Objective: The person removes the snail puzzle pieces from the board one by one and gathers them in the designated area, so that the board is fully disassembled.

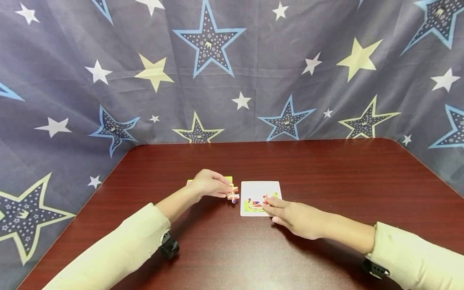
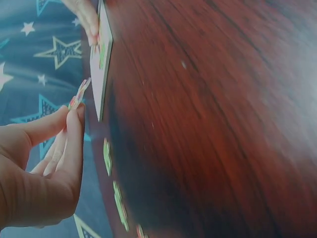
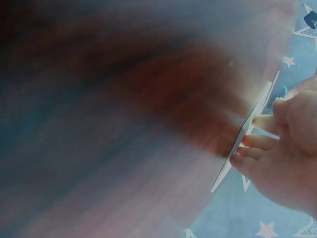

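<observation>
A small jigsaw puzzle piece with red, white and yellow print is pinched between the thumb and fingers of my left hand. In the left wrist view the puzzle piece is held up off the table, close to the board's near end. The square white puzzle board lies flat, its lower part filled with colourful joined pieces. Outstretched fingers of my right hand rest on the board's right side, over part of the picture. The right wrist view shows those fingertips at the board's edge.
More puzzle pieces in green and yellow lie behind and under the left hand. Several loose pieces line up along the table in the left wrist view. A star-patterned curtain hangs behind the dark red wooden table.
</observation>
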The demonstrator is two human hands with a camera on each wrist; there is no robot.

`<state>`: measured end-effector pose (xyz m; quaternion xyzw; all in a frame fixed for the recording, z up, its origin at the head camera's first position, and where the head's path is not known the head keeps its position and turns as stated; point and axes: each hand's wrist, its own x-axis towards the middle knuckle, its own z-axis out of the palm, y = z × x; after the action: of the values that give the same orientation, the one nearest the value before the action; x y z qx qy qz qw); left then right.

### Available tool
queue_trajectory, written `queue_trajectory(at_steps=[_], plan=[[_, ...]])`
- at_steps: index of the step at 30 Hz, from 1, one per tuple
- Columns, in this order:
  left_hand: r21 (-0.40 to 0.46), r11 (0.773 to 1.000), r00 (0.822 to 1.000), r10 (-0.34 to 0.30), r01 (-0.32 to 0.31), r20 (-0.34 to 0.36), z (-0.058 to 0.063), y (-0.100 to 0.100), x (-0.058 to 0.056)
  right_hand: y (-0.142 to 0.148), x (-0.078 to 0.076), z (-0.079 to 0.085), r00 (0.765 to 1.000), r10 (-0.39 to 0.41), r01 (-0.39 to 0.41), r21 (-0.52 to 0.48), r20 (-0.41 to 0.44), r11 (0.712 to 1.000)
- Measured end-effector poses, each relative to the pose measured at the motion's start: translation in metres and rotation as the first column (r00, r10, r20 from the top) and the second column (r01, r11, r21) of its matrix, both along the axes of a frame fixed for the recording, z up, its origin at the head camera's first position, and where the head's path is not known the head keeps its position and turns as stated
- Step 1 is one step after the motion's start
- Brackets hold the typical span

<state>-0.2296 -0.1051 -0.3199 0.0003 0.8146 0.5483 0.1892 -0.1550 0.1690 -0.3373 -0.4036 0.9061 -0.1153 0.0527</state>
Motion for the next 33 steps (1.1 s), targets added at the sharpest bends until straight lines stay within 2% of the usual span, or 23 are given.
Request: queue_trajectory(at_steps=[6, 10, 13, 17, 22, 25, 28, 31, 33], plan=[[-0.044, 0.999, 0.999, -0.026, 0.025, -0.022, 0.001, -0.024, 0.002, 0.0, -0.002, -0.001, 1.0, -0.003, 0.003, 0.0, -0.003, 1.0], [-0.043, 0.999, 0.999, -0.023, 0.022, -0.04, 0.002, -0.039, 0.003, 0.001, -0.003, -0.001, 1.0, -0.013, 0.013, 0.01, 0.025, 1.0], [-0.048, 0.999, 0.999, 0.011, -0.013, -0.046, 0.002, -0.049, 0.003, 0.001, -0.005, 0.001, 0.999, -0.02, 0.019, 0.016, 0.037, 1.0], [-0.095, 0.994, 0.998, 0.04, -0.045, -0.055, 0.003, -0.058, 0.002, 0.002, -0.005, 0.003, 0.999, -0.017, 0.017, 0.009, 0.033, 1.0], [-0.128, 0.99, 0.996, 0.053, -0.061, -0.068, -0.001, -0.061, 0.002, 0.001, -0.004, 0.004, 0.999, -0.014, 0.014, -0.004, 0.038, 1.0], [-0.144, 0.987, 0.994, 0.063, -0.076, -0.092, -0.006, -0.058, 0.001, 0.001, -0.003, 0.003, 0.999, -0.015, 0.016, -0.007, 0.048, 1.0], [-0.195, 0.976, 0.989, 0.069, -0.094, -0.131, -0.009, -0.054, 0.001, 0.001, -0.003, 0.002, 0.998, -0.014, 0.014, -0.003, 0.055, 1.0], [-0.273, 0.955, 0.98, 0.067, -0.118, -0.187, -0.01, -0.051, 0.001, 0.001, -0.002, 0.001, 0.998, -0.008, 0.007, 0.002, 0.055, 1.0], [-0.335, 0.933, 0.967, 0.042, -0.127, -0.249, -0.01, -0.049, 0.001, 0.0, -0.002, 0.001, 0.999, -0.005, 0.005, 0.005, 0.05, 1.0]])
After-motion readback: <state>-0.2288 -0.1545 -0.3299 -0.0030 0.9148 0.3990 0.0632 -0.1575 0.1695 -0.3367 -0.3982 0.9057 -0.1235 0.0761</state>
